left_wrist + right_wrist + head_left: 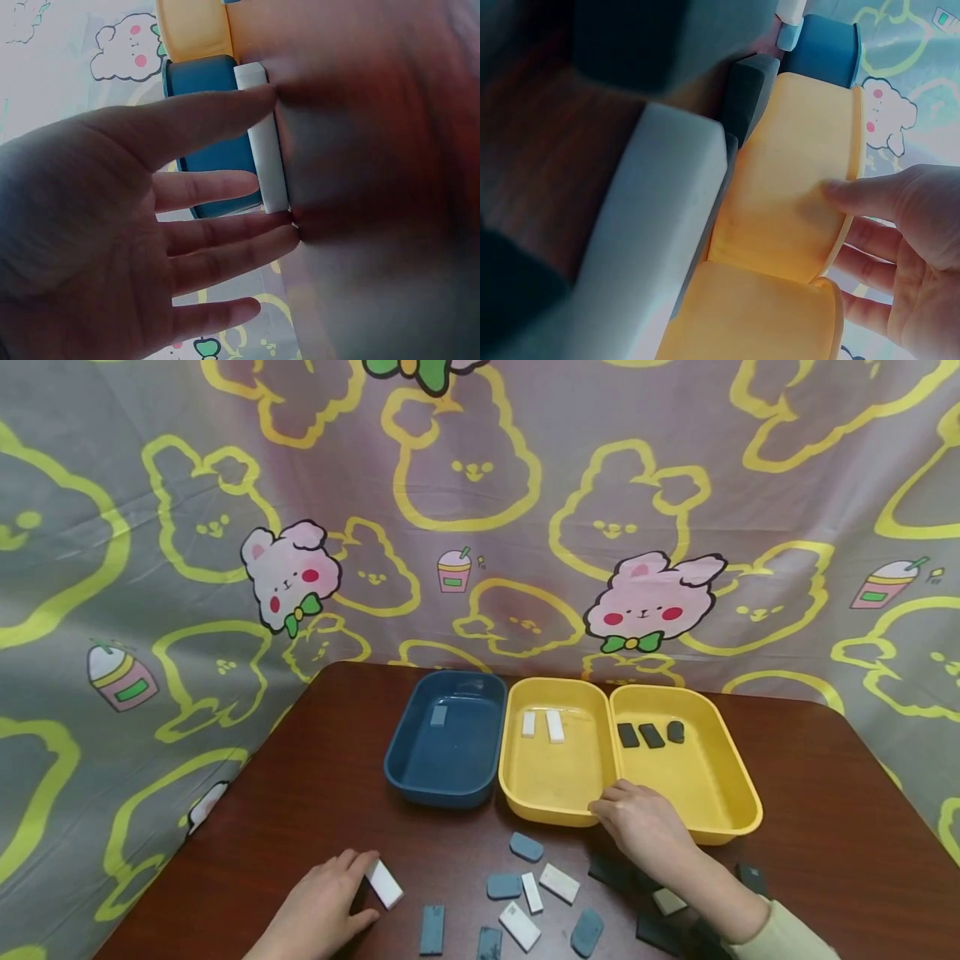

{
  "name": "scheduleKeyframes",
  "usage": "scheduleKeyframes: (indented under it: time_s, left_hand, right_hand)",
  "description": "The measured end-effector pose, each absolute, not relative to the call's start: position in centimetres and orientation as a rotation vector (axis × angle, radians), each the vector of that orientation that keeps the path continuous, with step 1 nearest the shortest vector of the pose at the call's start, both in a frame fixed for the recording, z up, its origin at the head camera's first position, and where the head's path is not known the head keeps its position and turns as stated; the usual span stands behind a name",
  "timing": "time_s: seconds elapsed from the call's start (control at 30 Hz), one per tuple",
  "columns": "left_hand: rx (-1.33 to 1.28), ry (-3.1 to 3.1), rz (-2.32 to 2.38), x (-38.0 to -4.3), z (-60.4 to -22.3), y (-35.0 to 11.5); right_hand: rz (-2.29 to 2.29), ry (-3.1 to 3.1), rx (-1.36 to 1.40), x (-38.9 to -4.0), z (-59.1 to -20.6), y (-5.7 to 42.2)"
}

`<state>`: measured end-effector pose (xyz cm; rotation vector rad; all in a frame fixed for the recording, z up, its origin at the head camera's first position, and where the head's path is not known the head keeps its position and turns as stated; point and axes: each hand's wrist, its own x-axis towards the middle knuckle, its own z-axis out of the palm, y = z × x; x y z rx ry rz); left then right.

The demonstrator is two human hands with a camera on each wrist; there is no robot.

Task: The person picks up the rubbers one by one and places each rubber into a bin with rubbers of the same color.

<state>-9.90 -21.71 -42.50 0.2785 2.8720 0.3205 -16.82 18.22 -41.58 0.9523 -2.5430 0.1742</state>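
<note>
My left hand rests low over the left of the table, fingers extended to the upper end of a white block. Its thumb stands apart from that block in the head view. Over at the bins, my right hand grips the front rim of the middle yellow bin, near where it meets the right yellow bin. In the right wrist view, the thumb lies against the bin's outer wall and the other fingers go behind the rim. Two white blocks lie inside the middle bin.
A dark blue bin with one grey-blue block stands left of the yellow bins. Several black blocks lie in the right bin. Blue-grey blocks, white blocks and black blocks are scattered in front.
</note>
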Motion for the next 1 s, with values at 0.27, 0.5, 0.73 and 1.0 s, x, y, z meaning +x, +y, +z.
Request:
scheduleKeyframes:
  time_s: [0.27,0.5,0.73,1.0]
  left_hand:
    - [0.323,2.949,0.283,-9.9,-42.6,-21.1]
    - [0.333,2.941,0.198,-10.1,-42.5,-20.3]
    - [0.352,2.913,0.257,-10.2,-42.1,-20.2]
    - [0.466,3.001,0.327,-10.5,-40.0,-20.0]
  right_hand:
    - [0.175,-2.56,0.94,-16.8,-41.6,18.1]
    - [0.173,-2.563,0.936,-16.8,-41.6,18.1]
    - [0.181,-2.59,0.941,-16.8,-41.7,18.1]
    - [0.196,-2.581,0.941,-16.8,-41.7,18.2]
